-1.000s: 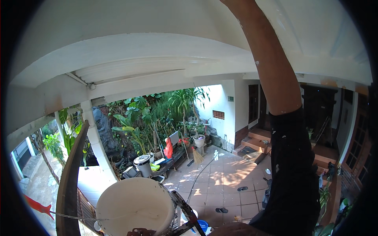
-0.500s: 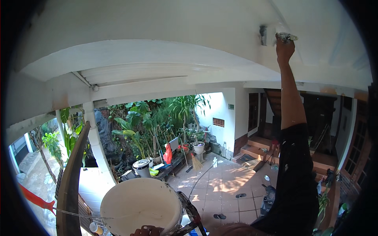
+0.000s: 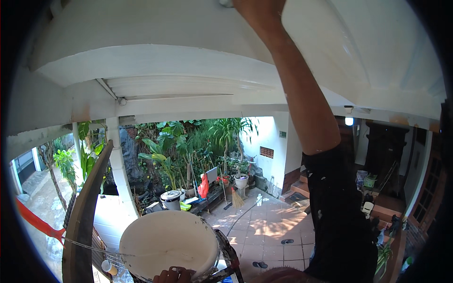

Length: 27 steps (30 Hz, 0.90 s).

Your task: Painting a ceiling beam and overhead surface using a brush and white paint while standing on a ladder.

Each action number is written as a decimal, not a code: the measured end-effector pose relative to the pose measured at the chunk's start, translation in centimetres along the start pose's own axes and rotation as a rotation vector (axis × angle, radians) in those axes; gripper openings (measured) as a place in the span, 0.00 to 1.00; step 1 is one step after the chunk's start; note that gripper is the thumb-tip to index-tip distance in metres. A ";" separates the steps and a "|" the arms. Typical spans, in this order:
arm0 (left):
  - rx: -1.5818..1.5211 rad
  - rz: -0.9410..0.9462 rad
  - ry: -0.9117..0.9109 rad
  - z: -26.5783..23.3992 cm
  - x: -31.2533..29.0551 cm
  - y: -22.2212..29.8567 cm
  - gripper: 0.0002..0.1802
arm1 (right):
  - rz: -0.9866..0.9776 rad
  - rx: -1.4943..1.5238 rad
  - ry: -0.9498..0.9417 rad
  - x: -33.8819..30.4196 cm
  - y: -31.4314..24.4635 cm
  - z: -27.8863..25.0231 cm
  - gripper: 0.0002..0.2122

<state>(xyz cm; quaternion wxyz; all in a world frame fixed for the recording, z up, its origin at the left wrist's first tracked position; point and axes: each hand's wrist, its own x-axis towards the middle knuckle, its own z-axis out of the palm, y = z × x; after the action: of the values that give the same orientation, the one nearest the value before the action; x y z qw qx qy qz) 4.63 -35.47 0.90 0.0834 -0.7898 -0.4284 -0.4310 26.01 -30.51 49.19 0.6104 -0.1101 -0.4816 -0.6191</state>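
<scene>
My right arm is raised high under the white ceiling. The right hand (image 3: 262, 8) is cut off by the upper edge, and a small white bit of what it holds, seemingly a paint-covered brush (image 3: 226, 3), shows beside it against the painted beam (image 3: 155, 59). Low in the view, my left hand (image 3: 173, 275) curls its fingers over the near rim of a cream-coloured bucket (image 3: 163, 226). Pale paint residue coats the bucket's inside. An orange-red handle (image 3: 40, 221) lies at the left, its thin metal rod reaching over to the bucket.
A long wooden plank (image 3: 89, 207) rises left of the bucket. Beside the bucket's right side stands a dark, paint-spattered frame (image 3: 230, 254). Far below are a tiled floor (image 3: 269, 231) with sandals, a straw broom (image 3: 237, 199), a lidded pail (image 3: 171, 200) and potted plants.
My right hand has swept left and upward along the ceiling, partly out of the picture. The view has shifted slightly; my left hand stays on the bucket rim.
</scene>
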 end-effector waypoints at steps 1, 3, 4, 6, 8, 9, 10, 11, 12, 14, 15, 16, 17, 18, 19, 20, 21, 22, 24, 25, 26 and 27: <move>0.009 -0.011 -0.005 0.0 -0.1 0.0 0.12 | -0.013 0.063 0.067 -0.3 -2.4 2.0 0.12; 0.003 0.052 0.024 0.2 0.3 0.2 0.14 | -0.044 0.117 0.013 2.8 -5.2 0.6 0.13; 0.014 0.051 0.022 0.1 0.3 0.3 0.14 | -0.081 0.218 0.131 3.0 -6.3 2.0 0.12; 0.017 0.018 0.000 -0.2 0.4 0.5 0.15 | -0.033 0.365 0.128 3.5 -7.8 2.7 0.10; 0.055 0.016 0.015 0.0 0.3 0.4 0.15 | 0.136 0.590 0.096 3.2 -8.1 3.1 0.08; 0.085 0.010 0.036 0.1 0.2 0.3 0.15 | 0.128 0.573 0.125 2.7 -7.2 3.7 0.07; 0.094 0.012 0.027 0.1 0.2 0.2 0.15 | 0.139 0.569 0.130 2.1 -5.9 3.5 0.07; 0.099 0.016 0.028 0.1 0.1 0.0 0.15 | 0.211 0.568 0.080 1.5 -4.3 2.8 0.06; 0.103 0.015 0.028 0.1 0.0 -0.1 0.15 | 0.282 0.570 0.027 0.8 -2.5 2.3 0.05; 0.099 0.037 0.031 0.1 0.2 -0.2 0.15 | 0.559 0.950 -0.044 0.3 3.3 0.3 0.05; 0.098 0.041 0.029 0.1 0.1 -0.3 0.15 | 0.618 0.908 -0.005 -0.2 6.1 -1.3 0.05; 0.072 0.105 0.034 0.2 0.5 -0.2 0.15 | 0.601 0.882 0.030 1.0 10.1 -5.4 0.05; 0.094 0.062 0.021 0.1 0.2 -0.5 0.15 | 0.679 0.977 0.067 -1.5 13.4 -5.2 0.05; 0.095 0.057 0.015 0.0 0.1 -0.7 0.14 | 0.731 1.036 0.107 -2.8 16.7 -7.0 0.05; 0.093 0.054 0.015 0.1 0.1 -0.7 0.14 | 0.752 0.918 0.120 -3.4 19.7 -9.0 0.06; 0.092 0.051 0.022 0.1 0.0 -0.6 0.14 | 0.767 0.805 0.133 -3.8 22.5 -11.2 0.06; 0.082 0.064 0.027 0.3 0.1 -0.5 0.14 | 0.657 0.794 0.077 -4.2 26.0 -14.6 0.12; 0.077 0.067 0.028 0.3 0.1 -0.4 0.14 | 0.554 0.787 0.021 -4.5 28.5 -17.2 0.18; 0.086 0.057 0.015 0.2 0.1 -0.2 0.14 | 0.651 0.389 0.142 -4.5 30.1 -19.3 0.18; 0.090 0.054 0.010 0.2 0.1 -0.1 0.15 | 0.671 0.326 0.192 -4.7 30.8 -20.5 0.17; 0.093 0.053 0.007 0.2 0.1 -0.1 0.15 | 0.686 0.261 0.241 -4.7 31.5 -21.8 0.16; 0.096 0.048 0.005 0.2 0.1 -0.1 0.15 | 0.687 0.263 0.238 -4.6 32.1 -23.4 0.16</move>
<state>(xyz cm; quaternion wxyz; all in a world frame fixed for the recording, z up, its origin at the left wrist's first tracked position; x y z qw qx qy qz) 4.68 -35.22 0.78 0.1326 -0.7940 -0.4292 -0.4096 65.35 -37.86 48.71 0.8428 -0.1131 -0.4178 -0.3198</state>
